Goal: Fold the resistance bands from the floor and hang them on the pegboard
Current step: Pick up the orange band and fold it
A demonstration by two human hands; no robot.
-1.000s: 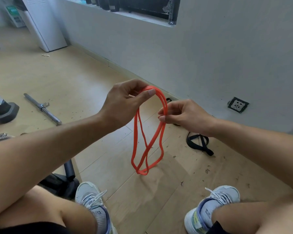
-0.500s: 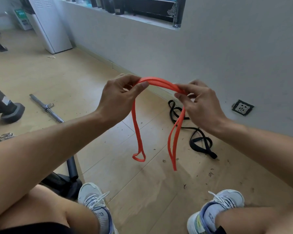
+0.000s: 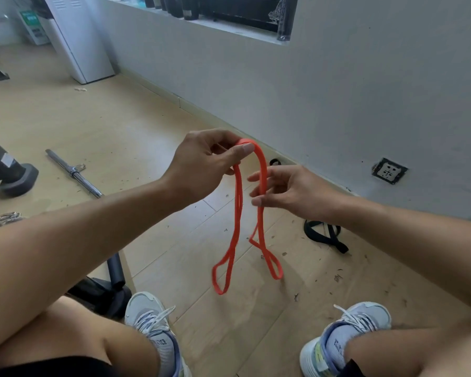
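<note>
An orange resistance band hangs doubled over from my left hand, which pinches its top bend between thumb and fingers. Two loops dangle above the floor, one lower left, one lower right. My right hand is beside the right strand with fingers spread, the strand passing between its fingers and thumb without a firm grip. A black resistance band lies on the wooden floor near the wall, partly hidden behind my right hand. No pegboard is in view.
A metal bar lies on the floor at left, next to a black machine foot. A white cabinet stands by the grey wall, which holds a socket. My knees and grey shoes fill the bottom.
My right hand let go of the band's top and dropped lower with its fingers spread. The two hanging sides have come closer together under my left hand.
</note>
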